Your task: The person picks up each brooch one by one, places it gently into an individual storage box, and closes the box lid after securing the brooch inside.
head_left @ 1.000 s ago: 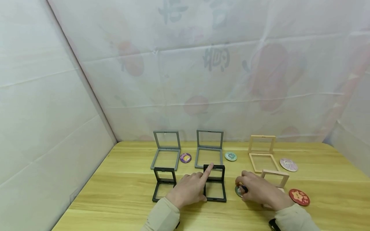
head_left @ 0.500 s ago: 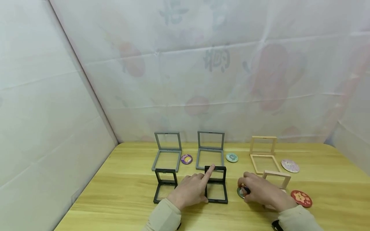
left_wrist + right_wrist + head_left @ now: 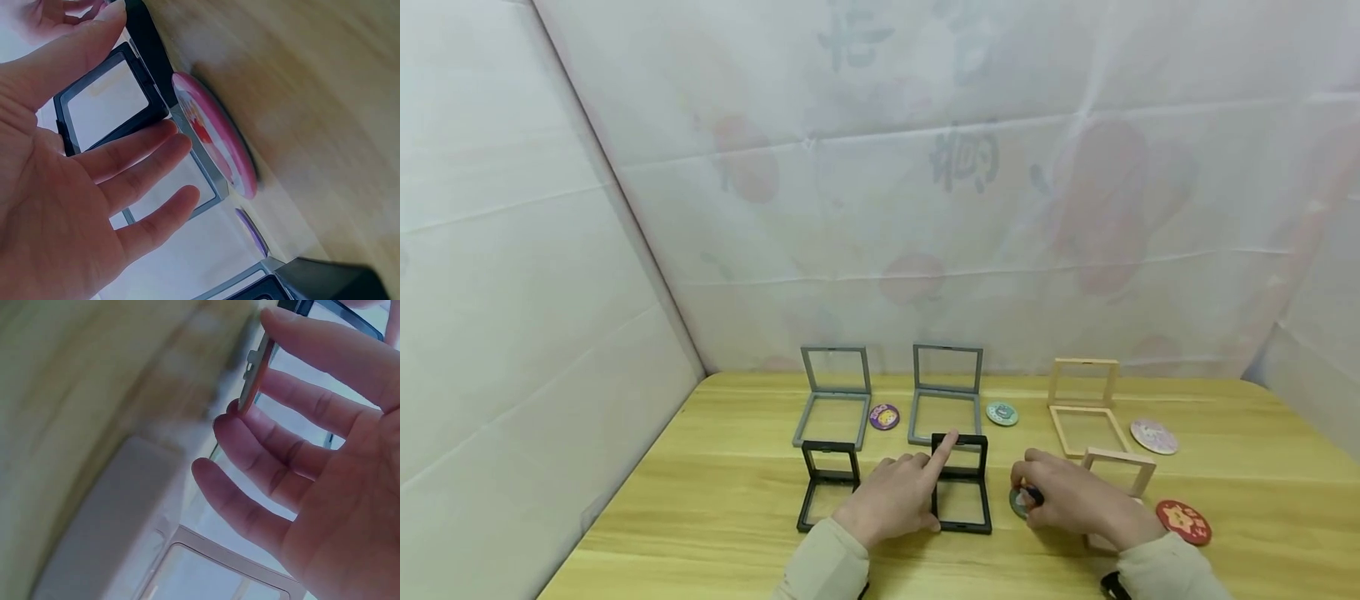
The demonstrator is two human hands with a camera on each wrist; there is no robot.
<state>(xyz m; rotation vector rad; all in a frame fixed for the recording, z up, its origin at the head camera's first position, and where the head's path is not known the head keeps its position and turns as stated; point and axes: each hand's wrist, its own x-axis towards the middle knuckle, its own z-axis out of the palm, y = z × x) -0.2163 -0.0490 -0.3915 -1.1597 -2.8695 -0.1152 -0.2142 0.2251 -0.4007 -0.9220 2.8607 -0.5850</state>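
Observation:
In the head view, my left hand [image 3: 898, 496] rests at a black hinged display frame [image 3: 962, 504] that stands unfolded. Its index finger lies straight against the frame's upright half, and the thumb touches the base. The other fingers hang loose in the left wrist view, near a pink-rimmed round badge [image 3: 215, 134] on the table. To the right, my right hand [image 3: 1075, 498] pinches a dark round badge [image 3: 1021, 502] between thumb and fingertips. Seen in the right wrist view, this pin badge [image 3: 255, 378] is edge-on, with a pale back and an orange edge; its front is hidden.
Another black frame [image 3: 829, 498] stands left. Two grey frames [image 3: 835, 392] [image 3: 947, 392] and a yellowish frame [image 3: 1082, 408] line the back. A pale frame [image 3: 1118, 457] stands partly behind my right hand. Purple [image 3: 883, 417], green [image 3: 1002, 413], lilac [image 3: 1154, 436] and red badges [image 3: 1183, 522] lie about.
My right hand shifts slightly to and fro with the badge still pinched. The left hand keeps its place on the black frame. The whole head view shifts a little.

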